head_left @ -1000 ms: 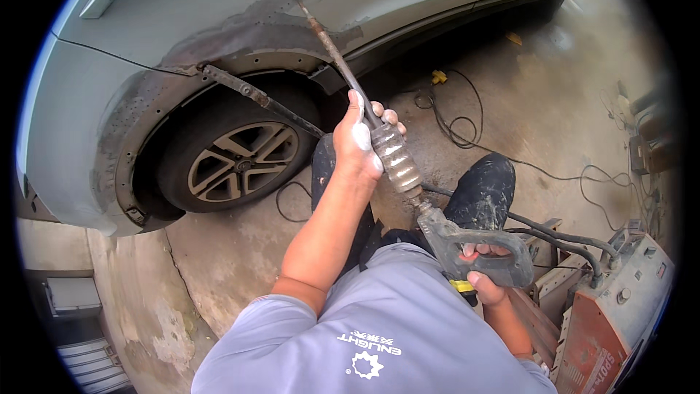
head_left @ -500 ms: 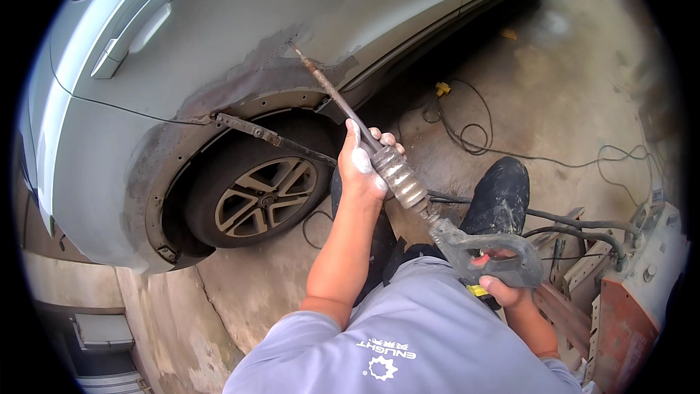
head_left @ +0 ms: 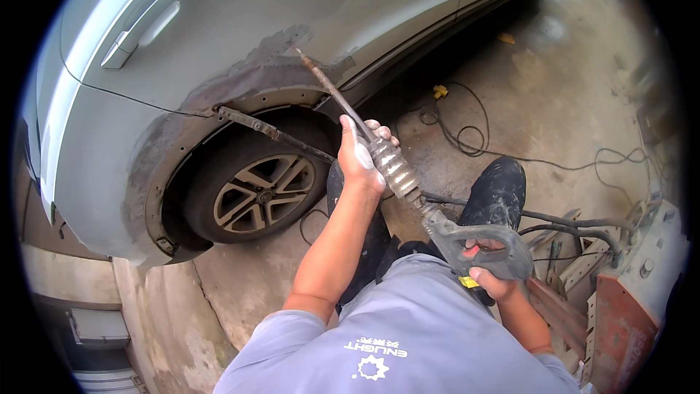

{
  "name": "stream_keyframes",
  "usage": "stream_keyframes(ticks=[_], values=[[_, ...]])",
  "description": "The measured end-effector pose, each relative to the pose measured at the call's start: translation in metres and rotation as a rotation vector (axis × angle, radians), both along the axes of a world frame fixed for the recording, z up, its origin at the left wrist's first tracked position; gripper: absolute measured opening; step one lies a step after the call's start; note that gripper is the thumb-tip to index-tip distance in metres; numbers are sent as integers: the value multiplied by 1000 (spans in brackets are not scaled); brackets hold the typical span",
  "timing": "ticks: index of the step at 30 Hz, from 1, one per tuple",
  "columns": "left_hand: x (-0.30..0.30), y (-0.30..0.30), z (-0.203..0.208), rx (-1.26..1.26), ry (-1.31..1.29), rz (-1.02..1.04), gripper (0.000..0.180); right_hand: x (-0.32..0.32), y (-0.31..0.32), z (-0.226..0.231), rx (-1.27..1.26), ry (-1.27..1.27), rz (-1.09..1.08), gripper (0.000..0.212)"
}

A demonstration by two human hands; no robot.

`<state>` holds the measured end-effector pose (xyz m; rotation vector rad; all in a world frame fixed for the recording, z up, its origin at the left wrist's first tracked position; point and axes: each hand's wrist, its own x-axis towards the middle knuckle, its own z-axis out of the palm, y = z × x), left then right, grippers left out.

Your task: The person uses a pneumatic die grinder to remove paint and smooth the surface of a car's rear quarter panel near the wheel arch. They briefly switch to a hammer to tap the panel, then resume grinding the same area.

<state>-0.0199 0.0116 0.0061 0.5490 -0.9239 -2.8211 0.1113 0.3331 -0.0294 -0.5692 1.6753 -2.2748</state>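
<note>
A long slide-hammer dent puller (head_left: 397, 168) with a ribbed metal weight and a grey pistol handle lies slantwise across my body. My left hand (head_left: 361, 157), whitened with dust, is closed round its shaft just at the upper end of the weight. Fingers of my right hand (head_left: 496, 277) go through the handle's loop, by a red trigger. The puller's pointed tip reaches the sanded, dented patch (head_left: 255, 62) on the silver car's door (head_left: 240, 7); whether it touches the metal I cannot tell.
Below the patch is the wheel (head_left: 262, 193) in its bare arch. A metal bar (head_left: 255, 124) slants from the arch edge toward my leg. At right stands a red and grey machine (head_left: 634, 284) with thick black cables (head_left: 561, 220). A thin cord (head_left: 474, 146) loops over the concrete floor.
The view has shifted slightly, and the puller with both hands appears a little further left and lower against the car. My grip on it looks the same.
</note>
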Motion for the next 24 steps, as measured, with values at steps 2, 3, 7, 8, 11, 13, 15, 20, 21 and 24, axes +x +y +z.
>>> stream_keyframes(ticks=[2, 3, 7, 8, 11, 13, 15, 20, 21, 24], values=[[6, 5, 9, 9, 7, 36, 57, -5, -5, 2, 28, 58, -28, 53], [6, 4, 8, 11, 1, 18, 56, -6, -10, 4, 84, 117, -35, 49], [5, -4, 2, 49, 49, -79, 52, -11, -25, 11, 142, 221, -33, 37], [7, -8, -5, 82, 117, -105, 51, -16, -22, 16, 215, 289, 30, 37], [4, -19, -36, 367, 520, -254, 50, -18, -21, 18, 228, 335, 44, 36], [2, -21, -43, 571, 624, -305, 53, -16, -18, 15, 252, 293, 13, 37], [7, -20, -37, 336, 454, -221, 49, -14, -16, 14, 251, 240, -32, 38], [10, -22, -20, -214, -95, 59, 46, -7, -15, 8, 212, 161, -99, 39], [13, -25, -22, -212, -97, 63, 46, -8, -14, 9, 246, 177, -83, 39], [20, -35, -24, -201, -61, 36, 47, -13, -17, 11, 270, 223, -57, 38]])
